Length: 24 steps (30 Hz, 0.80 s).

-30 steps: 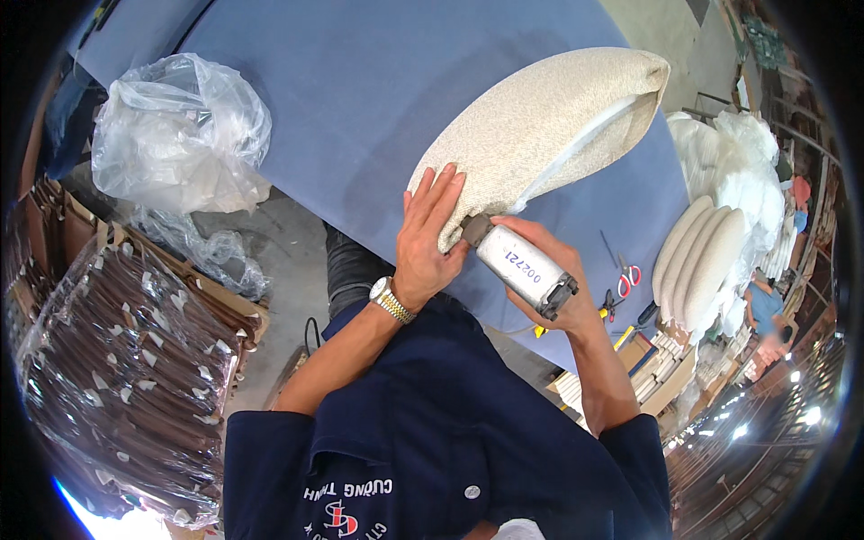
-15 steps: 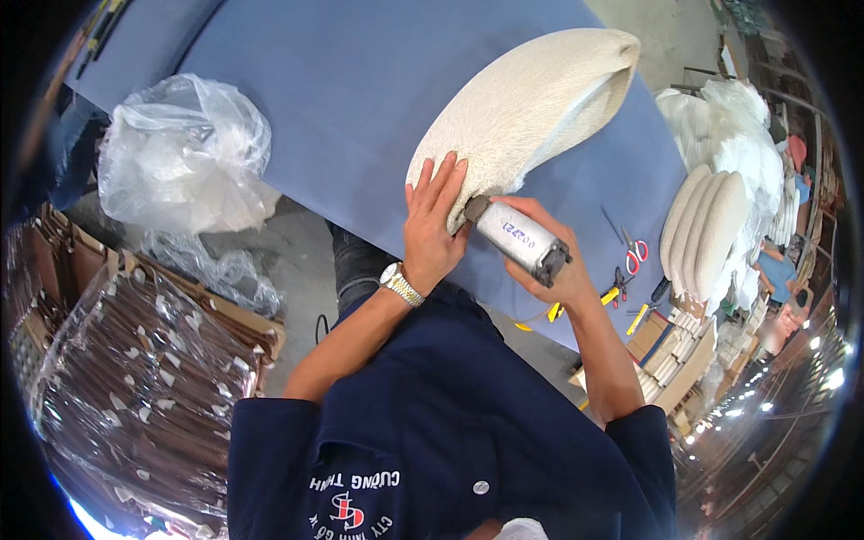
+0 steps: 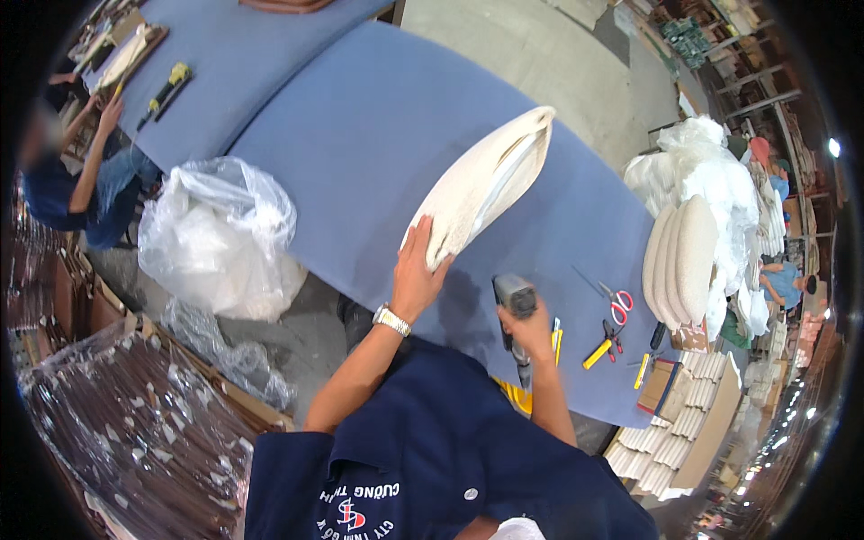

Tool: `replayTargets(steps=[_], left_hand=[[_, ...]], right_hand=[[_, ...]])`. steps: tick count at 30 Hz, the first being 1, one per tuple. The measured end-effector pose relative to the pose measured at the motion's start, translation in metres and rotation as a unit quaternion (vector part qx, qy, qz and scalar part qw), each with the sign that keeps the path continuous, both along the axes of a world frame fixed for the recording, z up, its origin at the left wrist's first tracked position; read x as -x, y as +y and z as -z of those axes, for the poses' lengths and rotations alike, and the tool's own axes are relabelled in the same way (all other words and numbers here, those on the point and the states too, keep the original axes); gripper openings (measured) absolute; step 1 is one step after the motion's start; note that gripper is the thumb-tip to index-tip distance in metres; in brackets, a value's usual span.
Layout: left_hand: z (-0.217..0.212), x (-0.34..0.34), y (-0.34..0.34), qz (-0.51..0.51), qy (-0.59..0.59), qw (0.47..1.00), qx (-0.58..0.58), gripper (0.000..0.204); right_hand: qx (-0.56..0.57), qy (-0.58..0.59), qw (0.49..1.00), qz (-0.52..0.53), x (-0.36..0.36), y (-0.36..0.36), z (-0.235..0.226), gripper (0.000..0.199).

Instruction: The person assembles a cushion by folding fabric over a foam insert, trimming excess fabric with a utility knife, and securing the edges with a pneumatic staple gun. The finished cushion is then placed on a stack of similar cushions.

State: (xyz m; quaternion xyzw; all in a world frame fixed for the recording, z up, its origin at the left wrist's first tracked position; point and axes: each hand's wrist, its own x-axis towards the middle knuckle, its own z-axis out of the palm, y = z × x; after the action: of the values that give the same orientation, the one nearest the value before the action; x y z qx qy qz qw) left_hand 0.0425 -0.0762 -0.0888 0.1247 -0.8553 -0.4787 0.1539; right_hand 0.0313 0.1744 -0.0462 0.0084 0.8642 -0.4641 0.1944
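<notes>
My left hand [image 3: 418, 281] grips the near end of a beige upholstered pad [image 3: 466, 187]. The pad is long and curved, and its far end points away to the right over the blue-grey table. A pale strip shows along the opening in its fabric. To the right, apart from the pad, my right hand [image 3: 533, 331] is closed around a staple gun [image 3: 514, 293], whose grey head faces up. The lower part of the tool hangs near the table's front edge, partly hidden by my hand.
Red-handled scissors [image 3: 620, 308] and yellow-handled pliers [image 3: 598, 353] lie right on the table [image 3: 360, 117]. Several beige pads [image 3: 679, 261] are stacked beyond. A clear plastic bag [image 3: 216, 243] stands left. A co-worker's arm [image 3: 90, 171] is far left, near a drill-like tool [image 3: 171, 88].
The staple gun has come away from the pad's near end, moving right and toward me. My left hand still holds the pad, which has turned to show more of its opening.
</notes>
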Motion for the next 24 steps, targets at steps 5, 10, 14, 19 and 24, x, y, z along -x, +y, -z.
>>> replayTargets(steps=[5, 10, 14, 19, 24], left_hand=[[-0.014, 0.008, -0.008, 0.064, -0.018, 0.998, 0.019, 0.076], [-0.030, -0.008, -0.041, 0.101, -0.017, 0.991, 0.082, 0.075], [-0.036, -0.055, -0.066, 0.172, -0.017, 0.978, 0.113, 0.085], [-0.016, -0.128, -0.076, 0.180, -0.092, 0.971, 0.126, 0.096], [0.018, -0.148, -0.062, 0.173, -0.096, 0.965, 0.169, 0.101]], right_hand=[[-0.173, 0.126, 0.976, -0.038, -0.022, 0.029, 0.093, 0.087], [-0.173, 0.108, 0.978, 0.044, -0.014, 0.030, 0.098, 0.080], [-0.209, 0.247, 0.940, 0.105, 0.027, 0.054, 0.092, 0.049], [0.122, 0.302, 0.945, 0.039, 0.056, 0.011, 0.010, 0.026], [0.246, -0.065, 0.960, 0.116, 0.044, -0.024, 0.048, 0.020]])
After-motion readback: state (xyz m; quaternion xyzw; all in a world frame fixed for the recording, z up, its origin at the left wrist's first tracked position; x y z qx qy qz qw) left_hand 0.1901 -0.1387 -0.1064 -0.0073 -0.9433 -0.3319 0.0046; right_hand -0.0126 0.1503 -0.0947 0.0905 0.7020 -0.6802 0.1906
